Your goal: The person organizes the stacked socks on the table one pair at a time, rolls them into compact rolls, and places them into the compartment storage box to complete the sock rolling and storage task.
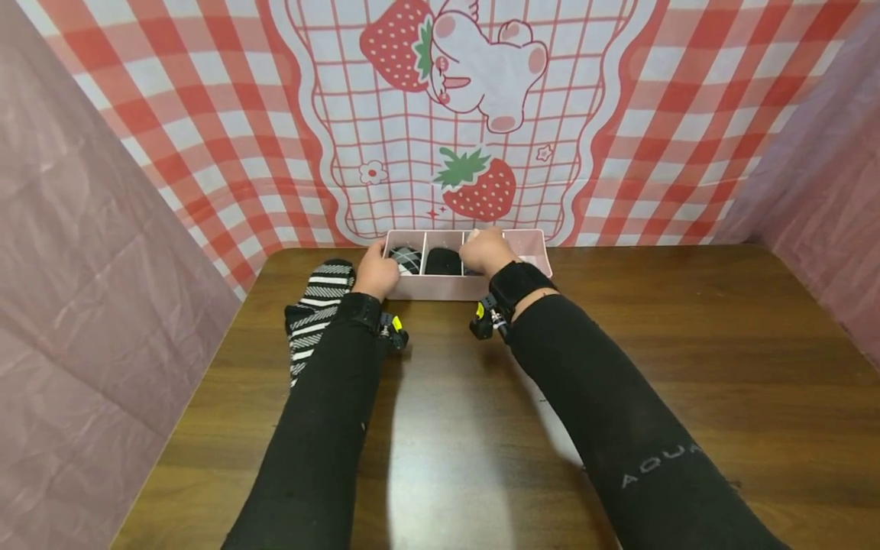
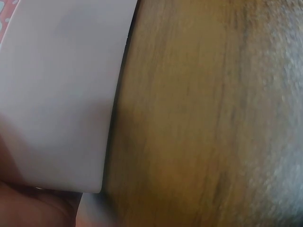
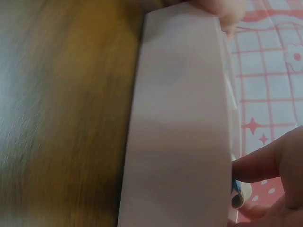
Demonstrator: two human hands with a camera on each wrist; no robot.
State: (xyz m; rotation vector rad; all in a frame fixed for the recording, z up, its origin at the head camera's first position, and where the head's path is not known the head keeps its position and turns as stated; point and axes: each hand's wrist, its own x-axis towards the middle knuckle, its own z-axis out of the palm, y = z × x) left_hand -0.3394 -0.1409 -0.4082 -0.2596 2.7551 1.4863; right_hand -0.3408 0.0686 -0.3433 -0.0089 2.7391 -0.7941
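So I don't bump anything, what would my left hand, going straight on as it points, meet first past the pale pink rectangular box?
Probably the red-and-white checked cloth behind the box, though how far ahead isn't clear.

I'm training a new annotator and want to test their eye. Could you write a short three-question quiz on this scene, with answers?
1. True or false: the left hand grips the left end of the pink divided organizer.

2. Counting from the left, which section of the organizer is the right hand at?
A) First
B) Third
C) Fourth

3. Fill in the blank: the sock lying on the wooden table left of the organizer is patterned with black and white ____.

Key: 1. True. 2. B. 3. Stripes.
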